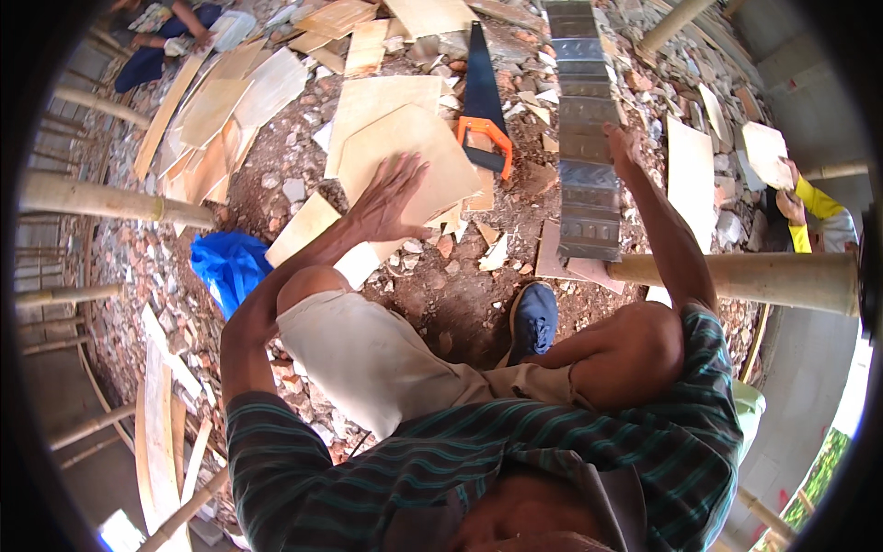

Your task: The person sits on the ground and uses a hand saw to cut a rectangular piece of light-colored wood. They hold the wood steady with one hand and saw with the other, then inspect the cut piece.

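Note:
My left hand (394, 196) lies flat with its fingers spread on a pale plywood piece (409, 147), which overlaps another plywood sheet (386, 89) beneath it. At the right edge of a long, dark grey ribbed panel (586, 120), my right hand (624, 151) is closed, its fingers curled over that edge; some fingertips are hard to see. Between the two hands, just beyond the plywood, rests a handsaw (482, 87) with a dark blade pointing away and an orange and black handle. Smaller plywood offcuts (308, 225) lie beside my left forearm.
Bamboo poles (110, 196) (745, 276) cross both sides. A blue bag (227, 269) sits left of my knee on rubble. More plywood (216, 110) is piled at far left, near another person (175, 28). At right, a yellow-sleeved person (814, 210) holds a pale board (765, 152).

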`<state>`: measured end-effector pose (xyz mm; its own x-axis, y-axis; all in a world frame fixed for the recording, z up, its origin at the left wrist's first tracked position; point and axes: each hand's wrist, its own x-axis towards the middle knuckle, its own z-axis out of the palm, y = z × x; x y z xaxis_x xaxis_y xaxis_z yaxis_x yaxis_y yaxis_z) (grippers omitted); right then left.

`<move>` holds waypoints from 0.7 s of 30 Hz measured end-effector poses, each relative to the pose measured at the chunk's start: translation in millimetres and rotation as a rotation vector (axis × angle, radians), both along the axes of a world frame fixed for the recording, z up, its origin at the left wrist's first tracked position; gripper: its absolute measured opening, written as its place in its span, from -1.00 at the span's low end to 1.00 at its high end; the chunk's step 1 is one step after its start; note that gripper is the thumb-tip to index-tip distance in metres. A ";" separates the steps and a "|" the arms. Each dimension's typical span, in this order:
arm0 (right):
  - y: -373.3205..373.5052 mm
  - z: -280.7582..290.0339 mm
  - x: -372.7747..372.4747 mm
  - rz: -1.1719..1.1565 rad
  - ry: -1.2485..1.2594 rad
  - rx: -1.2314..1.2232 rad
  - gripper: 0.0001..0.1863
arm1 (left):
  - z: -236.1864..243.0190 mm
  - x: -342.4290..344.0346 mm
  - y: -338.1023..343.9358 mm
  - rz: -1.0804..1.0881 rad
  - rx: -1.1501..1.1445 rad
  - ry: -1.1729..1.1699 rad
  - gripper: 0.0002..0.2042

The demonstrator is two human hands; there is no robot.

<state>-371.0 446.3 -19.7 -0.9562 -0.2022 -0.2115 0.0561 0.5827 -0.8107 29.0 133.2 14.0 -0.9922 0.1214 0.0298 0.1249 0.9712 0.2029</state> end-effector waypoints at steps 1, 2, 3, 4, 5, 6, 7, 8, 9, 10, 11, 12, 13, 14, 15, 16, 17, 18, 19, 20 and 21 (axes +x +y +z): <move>9.0 -16.6 -4.8 0.039 -0.018 -0.016 -0.62 | -3.8 3.0 0.8 -0.001 -0.016 -0.020 0.15; 17.1 -31.8 -11.7 0.046 -0.020 -0.040 -0.65 | -5.9 2.7 0.8 -0.015 -0.025 -0.017 0.14; 24.0 -47.5 -16.4 0.056 -0.018 -0.071 -0.67 | -6.7 1.8 1.1 -0.021 -0.031 -0.035 0.14; 28.9 -60.0 -22.6 0.007 -0.071 -0.147 -0.70 | -5.8 0.6 0.9 -0.036 -0.043 -0.030 0.12; 33.6 -71.7 -25.8 0.088 -0.020 -0.169 -0.72 | -3.6 -0.2 0.2 -0.041 -0.052 -0.054 0.10; 36.4 -80.4 -29.5 0.164 0.008 0.000 -0.71 | -1.0 -1.0 -0.6 -0.052 -0.017 -0.055 0.07; 39.5 -87.3 -30.7 0.242 0.041 0.166 -0.69 | 1.8 -2.0 -1.5 -0.056 -0.002 -0.072 0.08; 41.1 -92.0 -30.4 0.252 0.012 0.310 -0.65 | 4.3 -2.1 -2.4 -0.049 0.001 -0.107 0.08; 43.2 -93.6 -29.3 0.191 -0.071 0.305 -0.59 | 6.4 -4.2 -4.2 -0.055 0.008 -0.104 0.07; 44.3 -94.0 -26.4 0.072 -0.101 0.294 -0.55 | 8.3 -5.9 -7.1 -0.044 0.007 -0.127 0.07; 45.4 -91.3 -23.7 0.000 -0.106 0.237 -0.50 | 9.7 -8.2 -11.2 -0.035 0.003 -0.137 0.06; 45.9 -88.0 -19.4 0.061 -0.078 0.298 -0.47 | 9.5 -11.3 -14.1 -0.018 0.010 -0.146 0.05; 45.4 -82.7 -16.2 0.174 -0.030 0.317 -0.43 | 8.2 -16.0 -17.4 -0.020 -0.016 -0.160 0.04; 43.8 -77.2 -11.3 0.234 -0.010 0.386 -0.39 | 7.3 -20.0 -21.9 -0.005 -0.035 -0.175 0.03; 40.2 -70.7 -7.5 0.217 0.131 0.516 -0.38 | 7.4 -20.2 -27.3 0.038 -0.064 -0.218 0.02; 35.1 -64.5 -1.9 0.149 0.255 0.692 -0.38 | 7.0 -21.2 -31.3 0.053 -0.025 -0.211 0.00; 27.5 -58.2 2.2 0.174 0.302 0.792 -0.37 | 6.7 -20.8 -34.0 0.053 0.007 -0.196 0.00; 17.7 -53.5 7.9 0.204 0.384 0.725 -0.36 | 7.1 -21.1 -36.1 0.065 0.026 -0.200 0.00; 6.1 -48.4 11.2 0.263 0.439 0.581 -0.35 | 8.9 -20.5 -38.7 0.080 0.035 -0.202 0.01; -7.5 -46.1 17.5 0.338 0.460 0.439 -0.48 | 11.0 -19.8 -40.3 0.081 0.031 -0.222 0.01; -23.2 -45.3 24.3 0.364 0.610 0.333 -0.61 | 12.4 -20.9 -40.9 0.082 0.030 -0.248 0.02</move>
<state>-346.7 423.0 -65.0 -0.8088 -0.5435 0.2248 -0.5840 0.6970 -0.4161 8.1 92.3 26.4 -0.9761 0.0430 -0.2129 -0.0110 0.9691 0.2462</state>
